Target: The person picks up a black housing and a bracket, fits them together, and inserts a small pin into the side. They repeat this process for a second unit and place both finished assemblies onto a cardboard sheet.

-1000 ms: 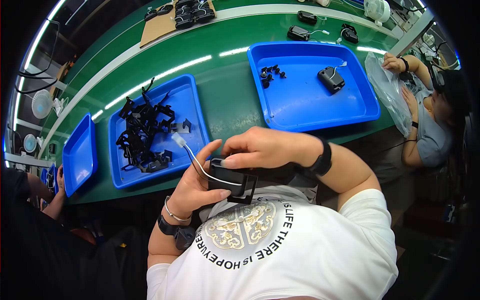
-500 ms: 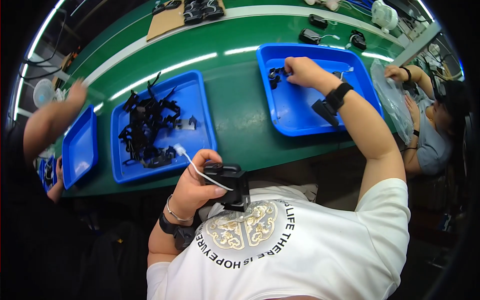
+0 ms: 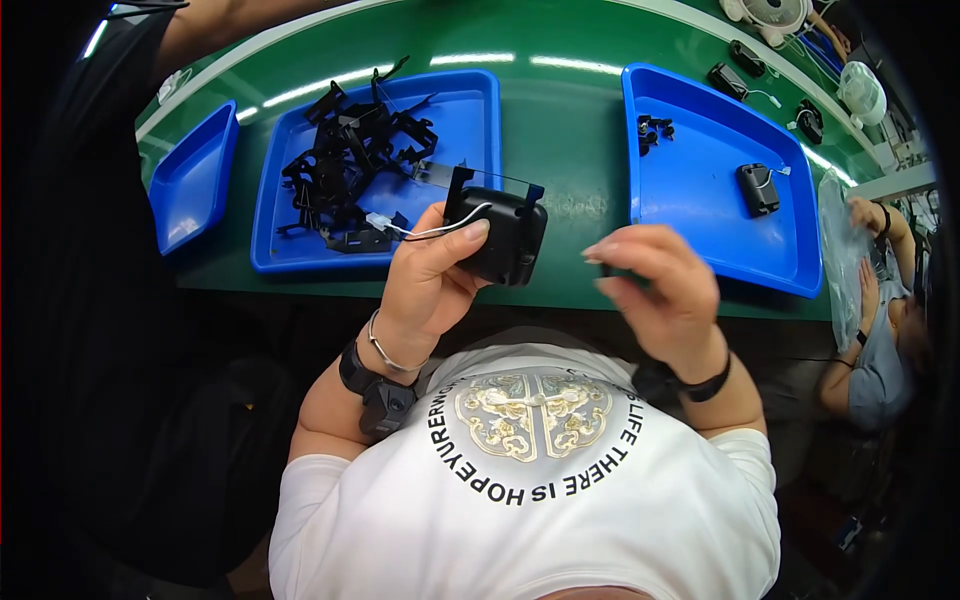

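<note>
We hold one black plastic device shaped like a rounded box (image 3: 508,240), with a white-plugged cable (image 3: 378,221), in our left hand (image 3: 435,258), thumb pressed on its face; one black bracket (image 3: 458,188) stands along its upper edge. Our right hand (image 3: 668,290) is near it, apart, thumb and forefinger nearly meeting; we cannot tell whether they pinch anything.

We count three blue plastic trays on the green tabletop (image 3: 560,140): a left tray (image 3: 195,185); a middle tray (image 3: 470,120) with a tangled heap of black brackets (image 3: 345,165), too jumbled to count; a right tray (image 3: 700,210) with one similar device (image 3: 758,190) and a cluster of small black pieces (image 3: 655,131). Three more devices (image 3: 727,82) lie beyond it.

Before us runs the table's near edge; a wide green strip separates middle and right trays.
</note>
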The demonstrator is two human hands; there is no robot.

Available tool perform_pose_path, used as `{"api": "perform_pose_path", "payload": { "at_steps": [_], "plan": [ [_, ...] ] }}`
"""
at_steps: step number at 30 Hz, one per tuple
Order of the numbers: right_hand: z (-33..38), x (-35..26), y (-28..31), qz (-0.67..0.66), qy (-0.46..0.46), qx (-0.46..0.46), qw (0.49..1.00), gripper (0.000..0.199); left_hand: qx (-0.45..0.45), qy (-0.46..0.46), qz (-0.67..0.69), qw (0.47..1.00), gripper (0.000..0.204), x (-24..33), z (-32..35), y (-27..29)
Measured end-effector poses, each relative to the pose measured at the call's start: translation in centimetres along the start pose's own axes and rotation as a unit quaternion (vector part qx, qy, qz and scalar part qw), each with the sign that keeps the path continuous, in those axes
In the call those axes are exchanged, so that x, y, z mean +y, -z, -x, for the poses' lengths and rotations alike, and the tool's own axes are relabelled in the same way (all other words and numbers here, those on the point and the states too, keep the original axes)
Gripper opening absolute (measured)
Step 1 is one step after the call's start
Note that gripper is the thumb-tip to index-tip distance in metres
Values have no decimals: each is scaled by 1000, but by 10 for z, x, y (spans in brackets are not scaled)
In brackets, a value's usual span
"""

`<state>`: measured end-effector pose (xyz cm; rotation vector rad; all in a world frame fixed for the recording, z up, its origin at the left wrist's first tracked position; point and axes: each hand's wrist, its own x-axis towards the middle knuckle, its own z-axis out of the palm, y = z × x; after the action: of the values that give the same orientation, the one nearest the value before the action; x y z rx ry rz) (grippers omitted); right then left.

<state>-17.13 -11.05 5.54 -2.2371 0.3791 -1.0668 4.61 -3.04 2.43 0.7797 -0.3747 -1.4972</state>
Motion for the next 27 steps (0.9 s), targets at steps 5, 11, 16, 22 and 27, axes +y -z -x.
{"api": "perform_pose_path", "payload": {
  "at_steps": [5,11,16,22,27],
  "plan": [
    [1,8,-33,-30,-16,62,997,26,-4,-6,10,1000,34,-2,4,-14],
    [3,19,-45,6,30,67,997,26,23,-11,0,1000,31,-10,4,-10],
    [10,20,-49,-38,1,93,995,24,9,-1,5,1000,31,-13,5,-6],
    [14,23,-49,-34,17,101,994,24,-18,10,-41,999,29,-14,4,-3],
    [14,29,-47,-13,12,94,995,23,39,11,-97,994,28,-10,5,-9]
  ]
}}
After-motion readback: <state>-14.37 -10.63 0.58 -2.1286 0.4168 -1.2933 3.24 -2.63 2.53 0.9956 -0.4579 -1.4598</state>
